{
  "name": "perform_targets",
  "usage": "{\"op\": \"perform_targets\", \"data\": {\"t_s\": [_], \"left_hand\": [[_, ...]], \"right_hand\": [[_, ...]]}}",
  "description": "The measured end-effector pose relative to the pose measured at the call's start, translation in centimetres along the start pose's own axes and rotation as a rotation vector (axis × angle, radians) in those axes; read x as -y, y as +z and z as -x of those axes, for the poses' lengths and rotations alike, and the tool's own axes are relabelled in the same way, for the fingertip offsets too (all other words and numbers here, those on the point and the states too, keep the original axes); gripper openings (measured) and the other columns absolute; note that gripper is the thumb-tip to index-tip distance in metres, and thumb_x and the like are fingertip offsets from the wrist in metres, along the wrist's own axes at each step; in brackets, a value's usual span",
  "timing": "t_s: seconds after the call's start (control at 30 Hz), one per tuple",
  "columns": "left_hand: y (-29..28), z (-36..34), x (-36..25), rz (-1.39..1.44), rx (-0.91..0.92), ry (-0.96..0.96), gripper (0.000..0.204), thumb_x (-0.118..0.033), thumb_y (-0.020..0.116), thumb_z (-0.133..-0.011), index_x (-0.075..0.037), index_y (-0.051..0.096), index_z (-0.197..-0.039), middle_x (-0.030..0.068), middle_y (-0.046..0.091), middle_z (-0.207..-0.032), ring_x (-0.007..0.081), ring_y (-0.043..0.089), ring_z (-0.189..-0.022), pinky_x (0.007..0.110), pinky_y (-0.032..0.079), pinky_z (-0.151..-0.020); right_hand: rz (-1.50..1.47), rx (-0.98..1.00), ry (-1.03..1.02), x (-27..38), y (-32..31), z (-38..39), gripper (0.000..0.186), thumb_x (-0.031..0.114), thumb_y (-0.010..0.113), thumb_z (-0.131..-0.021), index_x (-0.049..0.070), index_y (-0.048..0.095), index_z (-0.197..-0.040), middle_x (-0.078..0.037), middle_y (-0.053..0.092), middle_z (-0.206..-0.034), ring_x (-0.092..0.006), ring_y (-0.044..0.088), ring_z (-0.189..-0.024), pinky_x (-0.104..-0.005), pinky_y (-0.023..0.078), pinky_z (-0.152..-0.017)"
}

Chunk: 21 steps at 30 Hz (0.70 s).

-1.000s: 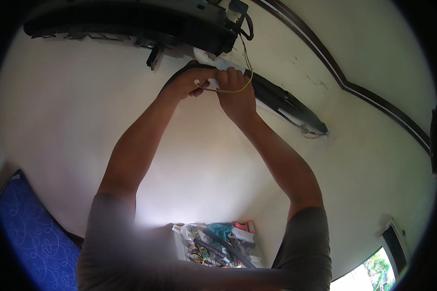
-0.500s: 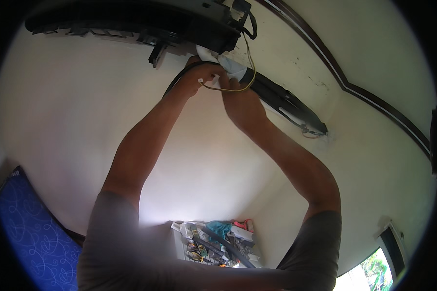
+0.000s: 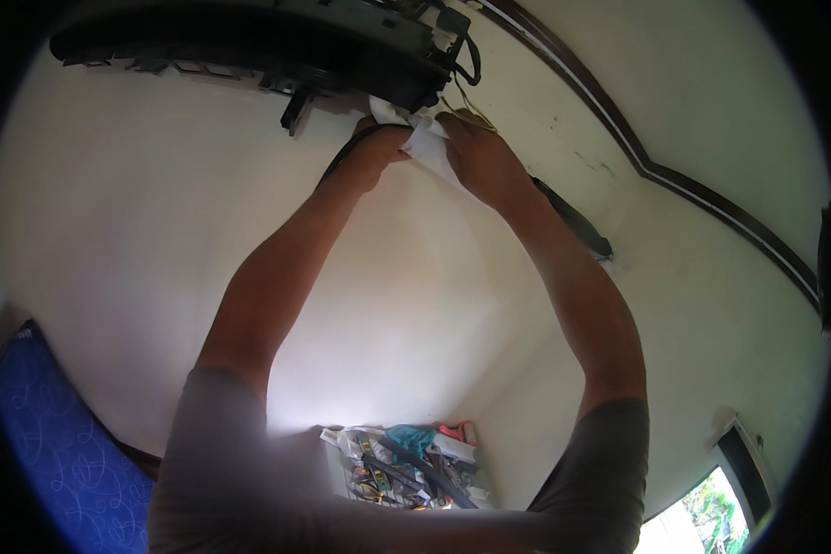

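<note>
Both arms are raised to the underside of a black wall-mounted unit (image 3: 240, 46), which looks like an air conditioner's indoor unit. White wrapping (image 3: 429, 152) covers a bundle just below its right end. My left hand (image 3: 379, 152) is closed round the left part of this wrapping, with a black hose (image 3: 342, 155) looping past the wrist. On the right, my right hand (image 3: 482, 152) is closed on the white wrapping, its fingertips mostly hidden. A dark insulated pipe (image 3: 572, 220) runs behind the right forearm to the wall. Thin wires (image 3: 466, 106) hang above the right hand.
Below stands a white container (image 3: 335, 473) crowded with tools, a teal cloth (image 3: 413, 439) and a dark tube (image 3: 434, 473). A blue patterned panel (image 3: 69, 443) leans at the lower left. Dark trim (image 3: 600, 111) borders the ceiling; a window (image 3: 716, 508) shows at the lower right.
My right hand has moved up and right along the bundle, exposing more white wrapping between the hands. The thin wire that hung across them now sits above the right hand. My left hand stays nearly still.
</note>
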State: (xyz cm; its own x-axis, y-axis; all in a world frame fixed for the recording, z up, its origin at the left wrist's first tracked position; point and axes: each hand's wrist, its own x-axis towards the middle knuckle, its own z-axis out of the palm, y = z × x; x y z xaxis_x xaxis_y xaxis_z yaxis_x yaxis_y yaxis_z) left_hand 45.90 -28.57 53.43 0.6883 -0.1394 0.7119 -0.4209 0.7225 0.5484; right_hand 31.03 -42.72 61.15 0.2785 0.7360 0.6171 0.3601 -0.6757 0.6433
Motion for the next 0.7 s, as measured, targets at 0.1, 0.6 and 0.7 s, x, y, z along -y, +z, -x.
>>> {"op": "perform_targets", "data": {"t_s": [0.1, 0.6, 0.7], "left_hand": [[-0.4, 0.0, 0.2, 0.012, 0.086, -0.048, 0.034, -0.014, 0.07, -0.098, 0.001, 0.068, -0.128, 0.0136, 0.073, -0.124, 0.0256, 0.071, -0.117, 0.043, 0.059, -0.106], [1.1, 3.1, 3.7, 0.814, 0.282, 0.08, 0.035, -0.017, 0.062, -0.104, -0.001, 0.062, -0.135, 0.0122, 0.064, -0.14, 0.0259, 0.061, -0.131, 0.046, 0.047, -0.117], [2.1, 5.5, 3.4, 0.894, 0.198, 0.199, 0.039, -0.015, 0.069, -0.099, -0.006, 0.063, -0.136, 0.012, 0.063, -0.141, 0.0248, 0.059, -0.134, 0.047, 0.049, -0.114]], "right_hand": [[-0.063, -0.011, -0.024, -1.5, 1.6, -0.6, 0.034, 0.001, 0.065, -0.095, 0.001, 0.064, -0.129, -0.022, 0.072, -0.114, -0.0426, 0.071, -0.104, -0.0502, 0.057, -0.093], [-0.207, -0.166, 0.209, -1.6, 4.9, -0.8, 0.029, 0.002, 0.073, -0.086, -0.004, 0.07, -0.115, -0.024, 0.069, -0.112, -0.0433, 0.067, -0.103, -0.0487, 0.056, -0.089], [-0.183, -0.169, 0.311, -1.5, 5.4, -0.9, 0.032, -0.003, 0.067, -0.088, -0.003, 0.07, -0.12, -0.026, 0.068, -0.118, -0.0433, 0.067, -0.11, -0.0491, 0.056, -0.094]]}}
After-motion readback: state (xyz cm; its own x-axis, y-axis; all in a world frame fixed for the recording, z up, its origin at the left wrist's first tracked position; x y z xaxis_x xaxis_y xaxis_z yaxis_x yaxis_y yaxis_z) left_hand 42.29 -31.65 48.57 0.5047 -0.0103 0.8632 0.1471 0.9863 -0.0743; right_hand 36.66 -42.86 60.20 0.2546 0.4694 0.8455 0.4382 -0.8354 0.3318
